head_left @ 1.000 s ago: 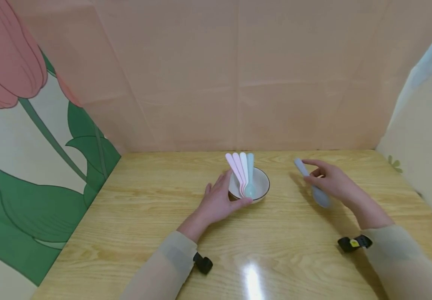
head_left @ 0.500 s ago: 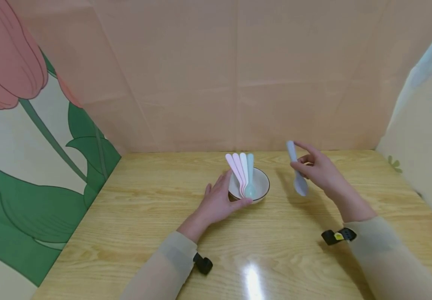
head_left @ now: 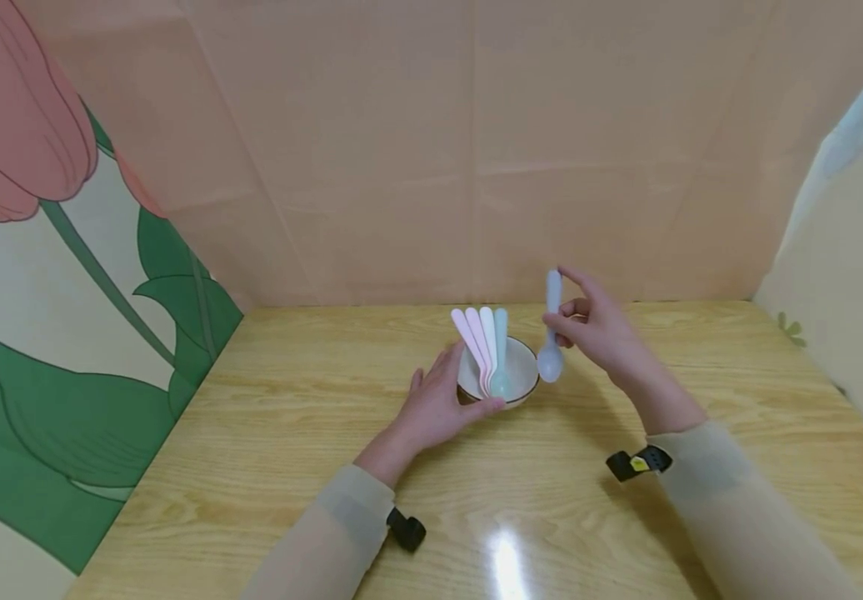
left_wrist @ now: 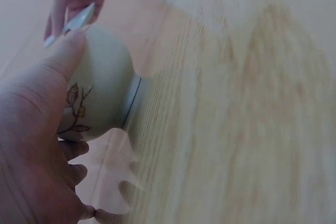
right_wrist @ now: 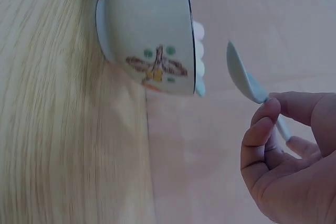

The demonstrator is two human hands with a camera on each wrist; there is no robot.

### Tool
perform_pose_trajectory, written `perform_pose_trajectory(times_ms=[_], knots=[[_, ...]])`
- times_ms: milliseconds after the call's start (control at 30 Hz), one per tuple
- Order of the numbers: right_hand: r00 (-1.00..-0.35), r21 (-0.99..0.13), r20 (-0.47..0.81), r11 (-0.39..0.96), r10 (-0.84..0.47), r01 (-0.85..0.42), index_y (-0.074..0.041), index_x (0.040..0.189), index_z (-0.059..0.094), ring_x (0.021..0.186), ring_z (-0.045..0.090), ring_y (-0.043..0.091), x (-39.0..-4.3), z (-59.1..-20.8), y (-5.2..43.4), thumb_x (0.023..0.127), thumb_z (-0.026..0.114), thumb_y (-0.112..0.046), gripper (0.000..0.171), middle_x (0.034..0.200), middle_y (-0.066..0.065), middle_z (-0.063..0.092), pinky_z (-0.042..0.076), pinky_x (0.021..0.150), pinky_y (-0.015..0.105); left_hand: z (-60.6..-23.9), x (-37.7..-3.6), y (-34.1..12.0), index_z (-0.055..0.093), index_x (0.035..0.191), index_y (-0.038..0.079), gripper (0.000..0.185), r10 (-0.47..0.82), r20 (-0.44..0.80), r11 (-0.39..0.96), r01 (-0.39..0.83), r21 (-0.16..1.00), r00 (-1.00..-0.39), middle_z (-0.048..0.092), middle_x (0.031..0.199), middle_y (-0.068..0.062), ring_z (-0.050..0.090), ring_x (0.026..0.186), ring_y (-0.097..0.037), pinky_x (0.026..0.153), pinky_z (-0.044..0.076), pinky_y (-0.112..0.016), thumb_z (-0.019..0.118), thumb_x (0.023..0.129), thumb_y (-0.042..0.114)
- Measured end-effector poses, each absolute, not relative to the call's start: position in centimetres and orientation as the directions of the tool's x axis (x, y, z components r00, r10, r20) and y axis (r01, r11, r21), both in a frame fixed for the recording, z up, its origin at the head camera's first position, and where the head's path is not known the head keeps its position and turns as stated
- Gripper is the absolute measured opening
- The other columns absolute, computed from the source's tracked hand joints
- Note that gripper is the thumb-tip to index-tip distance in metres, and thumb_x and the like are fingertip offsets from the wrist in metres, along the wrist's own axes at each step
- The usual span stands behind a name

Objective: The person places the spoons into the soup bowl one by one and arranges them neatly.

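While I watch from my station, near to far:
Left hand (head_left: 437,406): cupped round the bowl's near side, thumb on the wall, steadying it on the table (head_left: 251,467).
Bowl (head_left: 516,367): holds four spoons (head_left: 486,350), handles fanned over the far rim.
Right hand (head_left: 602,332): pinches a blue spoon (head_left: 551,329) upright, scoop down, just beside the bowl's right rim.
Step, I judge: adding the fifth spoon.
Next: shift left, lower into the bowl, let go.

Pale blue spoon (head_left: 551,333) upright, head down, just beside bowl rim. White bowl (head_left: 521,377) upright on surface, four pastel spoons (head_left: 486,346) inside.
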State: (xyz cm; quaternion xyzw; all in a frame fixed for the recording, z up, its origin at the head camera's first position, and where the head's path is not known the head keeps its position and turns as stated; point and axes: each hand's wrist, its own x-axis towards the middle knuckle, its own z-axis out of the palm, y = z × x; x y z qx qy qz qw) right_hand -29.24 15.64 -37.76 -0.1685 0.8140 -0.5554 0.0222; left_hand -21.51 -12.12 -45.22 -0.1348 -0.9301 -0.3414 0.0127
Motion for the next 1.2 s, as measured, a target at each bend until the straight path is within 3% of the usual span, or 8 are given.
perform_pose_trajectory(times_ms=[333,667,900,1200], knots=[[-0.934,-0.926,0.171,0.273,-0.314,-0.262,-0.022,0.179,0.016,0.083,0.071,0.023,-29.4,-38.3,13.2,0.109,0.072,-0.011,0.090,0.109,0.023,0.066,0.061,0.076,0.030,-45.3,-21.4,-12.1,0.006,0.179,0.028,0.116,0.243,0.109,0.730,0.256,0.634,-0.964,0.026,0.182,-0.005,0.021,0.168,-0.026,0.128,0.010,-0.074,0.071,0.097,0.075],[-0.938,-0.916,0.124,0.325,-0.324,-0.233,-0.023,0.177,0.022,0.082,0.066,0.024,-29.7,-39.5,12.5,0.109,0.074,-0.018,0.086,0.109,0.023,0.074,0.051,0.069,0.029,-45.2,-21.4,-12.1,0.007,0.179,0.026,0.117,0.248,0.119,0.730,0.267,0.629,-0.961,0.025,0.182,-0.004,0.023,0.167,-0.024,0.127,0.012,-0.075,0.070,0.096,0.077],[-0.932,-0.900,0.129,0.354,-0.338,-0.253,-0.017,0.176,0.026,0.081,0.065,0.026,-29.7,-40.2,12.1,0.108,0.076,-0.018,0.085,0.105,0.020,0.076,0.049,0.069,0.030,-45.3,-21.4,-12.1,0.006,0.179,0.027,0.118,0.248,0.124,0.729,0.269,0.630,-0.961,0.024,0.182,-0.004,0.022,0.167,-0.027,0.127,0.012,-0.075,0.069,0.095,0.080],[-0.932,-0.865,0.128,0.422,-0.338,-0.272,-0.019,0.174,0.032,0.079,0.062,0.022,-29.7,-40.6,11.9,0.106,0.078,-0.021,0.082,0.105,0.018,0.076,0.048,0.066,0.030,-45.2,-21.3,-12.1,0.004,0.179,0.029,0.116,0.246,0.120,0.722,0.264,0.640,-0.962,0.023,0.182,-0.004,0.022,0.167,-0.029,0.126,0.010,-0.077,0.068,0.096,0.079]])
